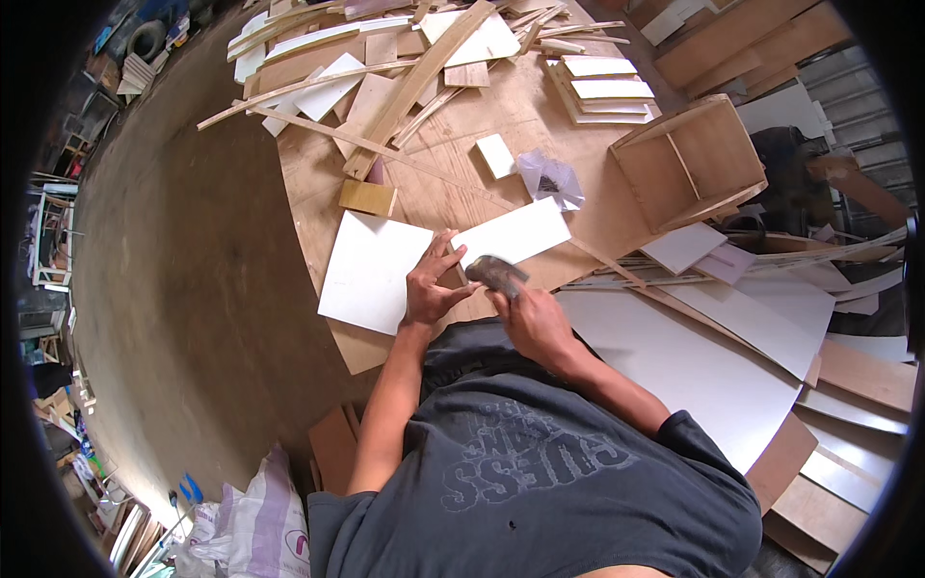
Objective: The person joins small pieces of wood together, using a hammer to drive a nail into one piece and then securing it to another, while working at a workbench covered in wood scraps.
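My right hand [536, 326] is closed around a hammer [496, 275], its dark metal head close to my left thumb. My left hand [434, 281] grips the left end of a narrow white board [515, 231], fingers on its edge and thumb stretched toward the hammer head. A thin brown wood edge shows at that end of the board; whether a nail is there is hidden. Left of my left hand lies a square white panel [374, 270] flat on the wooden worktable [308, 197]. Beyond the narrow board sits an opened plastic bag [564, 183] with small dark nails in it.
A small white block [496, 156] and a yellowish wood block [368, 197] lie on the table. An open wooden box [684, 164] stands right. Wood strips and offcuts [414, 96] heap at the far side, beside stacked white boards [602, 90]. Large white sheets [684, 356] lean at right.
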The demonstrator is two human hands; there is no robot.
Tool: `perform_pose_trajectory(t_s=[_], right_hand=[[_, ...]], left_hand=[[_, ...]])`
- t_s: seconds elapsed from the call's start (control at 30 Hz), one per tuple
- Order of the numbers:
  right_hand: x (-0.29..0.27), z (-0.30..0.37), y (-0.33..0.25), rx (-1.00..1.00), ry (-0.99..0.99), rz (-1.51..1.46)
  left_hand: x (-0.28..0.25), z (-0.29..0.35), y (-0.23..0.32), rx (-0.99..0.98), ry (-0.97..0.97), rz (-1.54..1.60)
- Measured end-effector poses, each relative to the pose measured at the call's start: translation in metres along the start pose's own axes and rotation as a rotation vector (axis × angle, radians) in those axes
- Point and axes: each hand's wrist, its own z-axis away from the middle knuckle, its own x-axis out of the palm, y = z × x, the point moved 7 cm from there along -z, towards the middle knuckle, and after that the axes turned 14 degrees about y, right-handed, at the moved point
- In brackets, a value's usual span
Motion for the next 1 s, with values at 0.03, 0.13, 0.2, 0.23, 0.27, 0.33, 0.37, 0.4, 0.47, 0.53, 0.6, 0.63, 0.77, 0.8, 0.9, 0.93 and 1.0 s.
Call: perform_pose_trajectory(t_s=[0.03, 0.13, 0.2, 0.23, 0.27, 0.33, 0.37, 0.4, 0.47, 0.53, 0.6, 0.63, 0.77, 0.8, 0.9, 0.93, 1.0], right_hand=[[-0.001, -0.003, -0.008, -0.025, 0.004, -0.027], [-0.027, -0.004, -0.022, -0.023, 0.096, -0.228], [-0.037, -0.001, -0.026, -0.140, 0.251, -0.315], [-0.033, 0.001, -0.023, -0.143, 0.242, -0.289], [-0.029, -0.001, -0.019, -0.149, 0.244, -0.263], [-0.001, -0.007, 0.003, -0.028, 0.075, -0.030], [-0.008, -0.009, -0.002, -0.019, 0.099, -0.093], [-0.016, -0.011, -0.009, -0.009, 0.122, -0.157], [-0.038, -0.011, -0.027, -0.075, 0.192, -0.290], [-0.043, -0.005, -0.026, -0.227, 0.330, -0.336], [-0.002, -0.007, 0.001, 0.000, 0.085, -0.067], [0.000, -0.006, 0.000, 0.016, 0.063, -0.084], [-0.034, -0.001, -0.027, -0.187, 0.294, -0.408], [-0.030, 0.000, -0.023, -0.174, 0.295, -0.406], [-0.020, -0.002, -0.008, -0.086, 0.252, -0.329], [-0.015, -0.004, -0.005, -0.027, 0.192, -0.263], [-0.007, -0.005, 0.003, 0.091, 0.071, -0.131]], left_hand=[[-0.005, 0.001, -0.002, 0.020, 0.014, 0.015], [-0.003, 0.001, -0.004, 0.016, 0.031, 0.000], [-0.001, -0.003, 0.000, 0.013, 0.012, -0.050], [-0.001, -0.005, 0.000, 0.024, 0.008, -0.052], [0.001, -0.006, 0.000, 0.024, 0.006, -0.037], [-0.001, -0.005, 0.000, 0.022, 0.006, -0.017], [-0.004, -0.001, -0.001, -0.006, 0.019, 0.034], [-0.005, -0.002, -0.004, -0.009, 0.016, 0.017], [-0.002, -0.003, -0.001, -0.033, 0.005, -0.011], [-0.002, -0.002, 0.002, -0.010, 0.006, -0.042], [0.003, -0.008, 0.003, -0.005, -0.007, -0.005], [-0.002, -0.008, 0.004, 0.020, 0.023, 0.004], [0.000, -0.005, -0.001, -0.043, 0.011, -0.020], [-0.001, -0.003, -0.001, -0.039, 0.014, -0.027], [0.001, -0.005, 0.002, 0.005, 0.014, -0.028], [-0.002, -0.006, 0.003, 0.029, 0.014, -0.027], [-0.003, -0.008, 0.002, 0.041, 0.014, -0.029]])
